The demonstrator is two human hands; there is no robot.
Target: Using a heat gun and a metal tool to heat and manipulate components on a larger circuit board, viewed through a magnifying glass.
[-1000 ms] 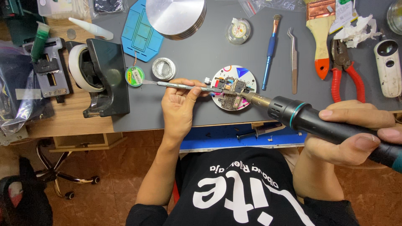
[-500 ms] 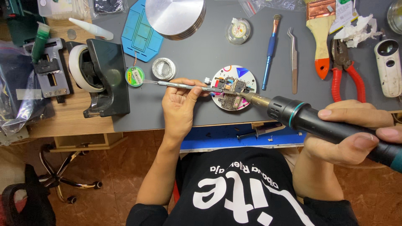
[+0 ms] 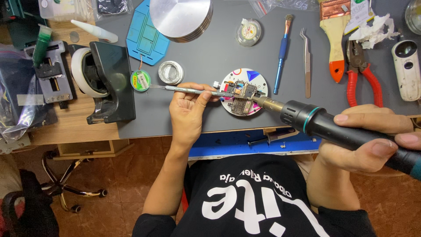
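Observation:
My left hand (image 3: 189,112) grips slim metal tweezers (image 3: 188,90) that lie flat across the grey mat, their tip resting on a small circuit board (image 3: 242,97). The board sits clamped on a round white holder (image 3: 244,79). My right hand (image 3: 372,139) is closed around the black handle of a hot air gun (image 3: 315,120). Its metal nozzle (image 3: 268,104) points at the board's right edge, almost touching it.
On the grey mat (image 3: 210,48) lie a solder wire spool (image 3: 141,80), a tape roll (image 3: 170,72), a blue brush (image 3: 282,48), spare tweezers (image 3: 307,61), a paint brush (image 3: 335,39) and red pliers (image 3: 364,70). A black tape dispenser (image 3: 105,81) stands left. Stacked metal discs (image 3: 180,17) sit at the back.

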